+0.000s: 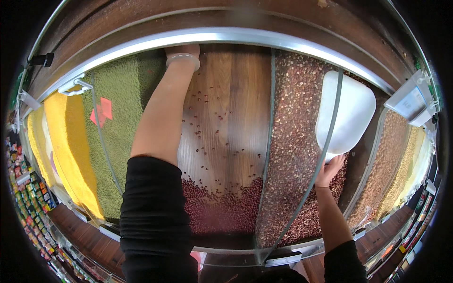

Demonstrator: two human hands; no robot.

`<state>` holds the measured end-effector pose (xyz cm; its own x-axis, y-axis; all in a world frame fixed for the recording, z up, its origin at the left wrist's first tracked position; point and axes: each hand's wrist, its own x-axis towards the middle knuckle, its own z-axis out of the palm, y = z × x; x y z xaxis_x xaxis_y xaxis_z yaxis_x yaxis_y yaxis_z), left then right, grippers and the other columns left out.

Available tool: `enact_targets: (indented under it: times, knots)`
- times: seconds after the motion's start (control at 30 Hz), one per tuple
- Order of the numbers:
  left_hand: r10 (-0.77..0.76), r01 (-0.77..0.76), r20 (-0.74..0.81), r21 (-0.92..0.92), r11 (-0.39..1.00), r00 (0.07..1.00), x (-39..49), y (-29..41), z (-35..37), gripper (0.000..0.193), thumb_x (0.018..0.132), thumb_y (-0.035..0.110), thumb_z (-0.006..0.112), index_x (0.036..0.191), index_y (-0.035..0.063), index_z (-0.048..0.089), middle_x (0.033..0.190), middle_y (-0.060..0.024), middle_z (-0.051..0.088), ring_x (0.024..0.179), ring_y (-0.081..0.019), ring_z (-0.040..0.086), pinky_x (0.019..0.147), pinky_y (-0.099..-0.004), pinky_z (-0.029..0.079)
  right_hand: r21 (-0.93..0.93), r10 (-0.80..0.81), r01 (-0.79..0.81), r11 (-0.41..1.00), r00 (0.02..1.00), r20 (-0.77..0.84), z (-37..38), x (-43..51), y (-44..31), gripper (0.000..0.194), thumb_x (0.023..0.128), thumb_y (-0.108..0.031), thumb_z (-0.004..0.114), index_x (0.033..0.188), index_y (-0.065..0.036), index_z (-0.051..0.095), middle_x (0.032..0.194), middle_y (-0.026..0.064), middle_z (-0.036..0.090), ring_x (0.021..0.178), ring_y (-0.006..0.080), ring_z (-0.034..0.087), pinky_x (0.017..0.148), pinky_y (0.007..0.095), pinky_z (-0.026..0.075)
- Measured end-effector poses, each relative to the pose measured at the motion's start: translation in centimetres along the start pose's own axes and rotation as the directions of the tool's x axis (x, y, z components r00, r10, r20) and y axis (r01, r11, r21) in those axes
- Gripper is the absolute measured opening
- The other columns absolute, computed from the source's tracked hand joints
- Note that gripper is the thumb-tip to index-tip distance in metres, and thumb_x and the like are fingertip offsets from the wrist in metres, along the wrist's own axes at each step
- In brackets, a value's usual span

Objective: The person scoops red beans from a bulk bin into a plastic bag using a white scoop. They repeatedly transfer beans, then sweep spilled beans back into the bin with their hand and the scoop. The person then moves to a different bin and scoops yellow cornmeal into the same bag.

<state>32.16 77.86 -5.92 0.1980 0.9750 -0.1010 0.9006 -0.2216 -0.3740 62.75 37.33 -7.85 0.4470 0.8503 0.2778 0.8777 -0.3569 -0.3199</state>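
Observation:
My right hand (331, 169) is closed around the handle of a white plastic scoop (347, 109), whose broad blade lies above speckled red-brown beans (297, 106), behind a clear divider edge. My left arm stretches forward over a wood-grain bin floor (230, 88) scattered with small dark red beans; only the wrist with a pale bangle (183, 61) and a bit of the hand's base (183, 49) show under the metal rim, so its fingers are hidden. Closer to me, a heap of small red beans (223, 212) covers the near end of that bin.
Clear dividers (271, 116) stand between the bins. Green beans (120, 81) with red paper pieces (102, 111) and yellow grain (67, 123) lie left. Tan beans (382, 155) lie right. A metal rail (219, 35) crosses the far side; a tag holder (407, 102) hangs right.

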Motion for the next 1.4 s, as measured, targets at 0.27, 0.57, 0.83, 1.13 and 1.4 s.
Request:
enact_targets:
  times: [0.27,0.57,0.83,1.13,1.4]
  knots:
    - [-0.066,0.068,0.089,-0.021,0.997,0.994,-0.4,-0.8,-1.9,0.054,0.101,0.030,0.036,0.152,0.0108,0.028,0.160,-0.0132,0.022,0.146,-0.0304,0.023,0.119,-0.0459,0.021,0.017,0.016,-0.015,1.000,0.999,-0.052,0.2,-0.1,-0.1,0.037,0.092,-0.026,0.063,0.116,0.000,0.053,0.119,0.0194,0.052,0.111,0.0424,0.045,0.098,0.0525,0.031]
    - [-0.020,0.115,0.393,-0.218,0.969,0.919,0.3,0.0,-2.2,0.072,0.095,0.015,0.044,0.157,0.0122,0.008,0.163,-0.0160,0.006,0.150,-0.0322,0.007,0.122,-0.0416,0.013,0.033,-0.006,0.007,0.999,1.000,-0.022,-0.2,0.3,-0.5,0.037,0.091,-0.026,0.064,0.114,0.000,0.054,0.115,0.0183,0.053,0.106,0.0389,0.046,0.092,0.0496,0.033]
    - [0.129,-0.519,0.721,0.351,0.779,0.681,-8.7,1.5,-3.2,0.010,0.079,0.020,0.070,0.088,0.0161,0.072,0.077,0.0014,0.065,0.058,-0.0167,0.059,0.041,-0.0321,0.031,0.024,0.035,-0.035,0.999,0.999,0.001,-0.1,0.4,-0.6,0.041,0.092,-0.032,0.063,0.113,0.001,0.054,0.111,0.0174,0.052,0.106,0.0380,0.046,0.092,0.0500,0.033]
    - [0.124,-0.084,0.136,-0.269,0.960,0.983,-7.4,4.8,-7.6,0.036,0.097,0.027,0.043,0.114,0.0090,0.069,0.125,-0.0104,0.065,0.111,-0.0259,0.063,0.092,-0.0415,0.049,-0.017,-0.017,0.016,1.000,0.999,-0.031,-0.2,0.4,-1.0,0.035,0.092,-0.024,0.063,0.116,0.000,0.054,0.114,0.0173,0.053,0.105,0.0392,0.046,0.091,0.0493,0.033]
    - [0.015,0.055,0.148,-0.460,0.886,0.989,-2.7,10.5,-4.4,0.059,0.102,0.046,0.023,0.146,0.0122,0.044,0.155,-0.0082,0.036,0.144,-0.0258,0.030,0.119,-0.0446,0.018,0.003,0.014,-0.014,1.000,1.000,-0.014,0.0,0.3,-0.6,0.042,0.091,-0.032,0.062,0.116,0.000,0.053,0.115,0.0178,0.052,0.106,0.0388,0.045,0.094,0.0516,0.032]
